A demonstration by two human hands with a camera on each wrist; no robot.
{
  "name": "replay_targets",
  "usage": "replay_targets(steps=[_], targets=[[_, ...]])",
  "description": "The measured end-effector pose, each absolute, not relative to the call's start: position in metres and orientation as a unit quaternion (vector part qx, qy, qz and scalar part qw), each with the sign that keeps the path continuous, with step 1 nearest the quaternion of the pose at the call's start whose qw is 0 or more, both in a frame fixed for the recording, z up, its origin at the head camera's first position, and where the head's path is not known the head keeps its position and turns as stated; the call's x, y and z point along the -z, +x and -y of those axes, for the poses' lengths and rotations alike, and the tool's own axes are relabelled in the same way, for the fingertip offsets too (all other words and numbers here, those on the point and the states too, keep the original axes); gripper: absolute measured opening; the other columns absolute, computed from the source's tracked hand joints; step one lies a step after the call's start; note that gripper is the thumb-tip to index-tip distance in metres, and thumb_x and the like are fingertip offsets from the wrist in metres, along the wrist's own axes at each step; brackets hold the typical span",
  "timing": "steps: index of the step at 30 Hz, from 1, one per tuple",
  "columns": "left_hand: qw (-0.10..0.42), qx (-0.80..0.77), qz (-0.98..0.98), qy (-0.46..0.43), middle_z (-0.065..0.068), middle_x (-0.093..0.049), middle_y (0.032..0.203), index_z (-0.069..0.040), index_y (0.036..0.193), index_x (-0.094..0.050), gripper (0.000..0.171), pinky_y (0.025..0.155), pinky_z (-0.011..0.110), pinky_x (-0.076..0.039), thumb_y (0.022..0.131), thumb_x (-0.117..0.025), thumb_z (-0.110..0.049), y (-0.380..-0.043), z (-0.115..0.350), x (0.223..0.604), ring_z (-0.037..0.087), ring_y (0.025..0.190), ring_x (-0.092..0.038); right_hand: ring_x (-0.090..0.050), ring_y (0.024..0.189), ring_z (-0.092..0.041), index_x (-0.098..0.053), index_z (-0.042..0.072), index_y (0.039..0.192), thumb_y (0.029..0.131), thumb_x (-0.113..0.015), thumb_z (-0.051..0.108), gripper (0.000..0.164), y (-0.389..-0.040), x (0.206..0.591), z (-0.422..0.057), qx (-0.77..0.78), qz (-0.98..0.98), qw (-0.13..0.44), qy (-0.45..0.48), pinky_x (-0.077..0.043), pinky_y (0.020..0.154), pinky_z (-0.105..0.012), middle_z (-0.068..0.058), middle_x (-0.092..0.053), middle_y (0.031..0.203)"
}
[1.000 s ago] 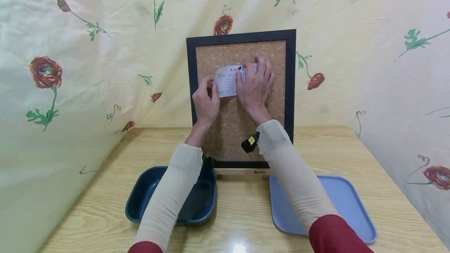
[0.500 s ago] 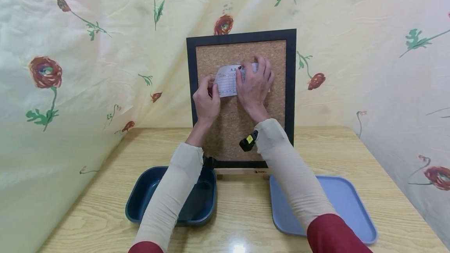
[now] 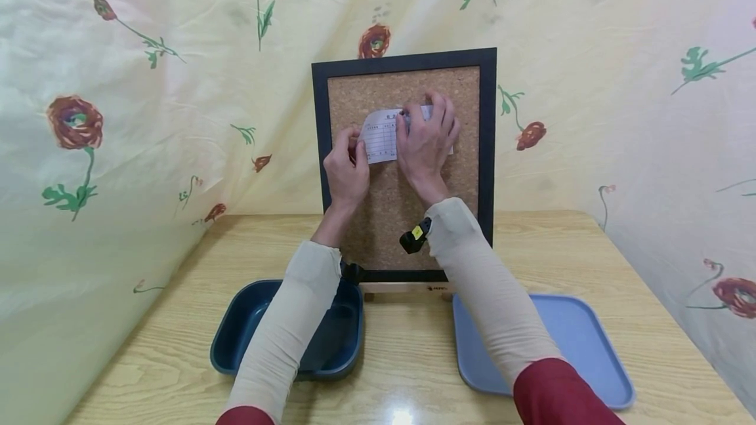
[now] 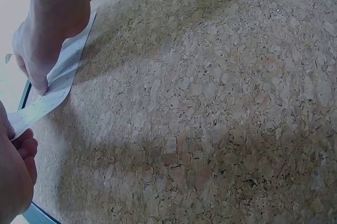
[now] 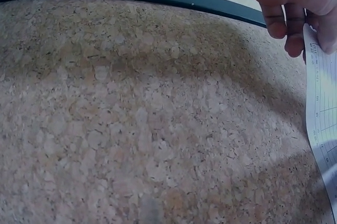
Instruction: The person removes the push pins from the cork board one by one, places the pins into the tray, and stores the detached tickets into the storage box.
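Note:
A white paper slip printed with a table (image 3: 380, 140) lies against the framed corkboard (image 3: 392, 215), its left end curving away from the cork. My left hand (image 3: 347, 169) pinches that left edge between thumb and fingers, as the left wrist and right wrist views also show. Over the right part of the slip, my right hand (image 3: 428, 146) has its thumb and forefinger at a small dark push pin (image 3: 403, 112) near the slip's top edge. Those fingertips partly hide the pin. The slip's lower right corner shows beside the right hand.
The corkboard, in a black frame (image 3: 487, 149), stands upright on a wooden table (image 3: 407, 359). A dark blue basin (image 3: 227, 340) sits under the left forearm, a light blue tray (image 3: 581, 340) under the right one. Flowered cloth (image 3: 177, 117) hangs behind.
My right wrist has shifted slightly left, and the right fingertips now cover more of the push pin. More of the slip's lower right corner shows. The left hand keeps its place on the slip's edge.

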State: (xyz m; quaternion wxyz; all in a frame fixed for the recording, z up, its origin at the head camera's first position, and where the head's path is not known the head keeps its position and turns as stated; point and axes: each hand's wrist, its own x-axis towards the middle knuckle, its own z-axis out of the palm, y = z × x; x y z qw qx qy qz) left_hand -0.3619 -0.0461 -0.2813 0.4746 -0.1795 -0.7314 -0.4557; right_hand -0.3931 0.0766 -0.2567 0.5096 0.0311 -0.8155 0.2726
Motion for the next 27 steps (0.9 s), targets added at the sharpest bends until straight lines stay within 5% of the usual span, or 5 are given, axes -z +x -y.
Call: replay_targets(steps=[27], targets=[[0.47, 0.456, 0.734, -0.177, 0.021, -0.067, 0.077, 0.005, 0.108, -0.063, 0.014, 0.06, 0.02, -0.04, 0.099, -0.055, -0.002, -0.3635, 0.0472, 0.2821, 0.027, 0.063, -0.057, -0.036, 0.14, -0.034, -0.071, 0.008, 0.1, 0.1, -0.058, 0.028, 0.024, -0.3911, 0.2538, -0.0757, -0.297, 0.812, 0.501, 0.032, -0.024, 0.115, -0.054, -0.013, -0.048, 0.142]])
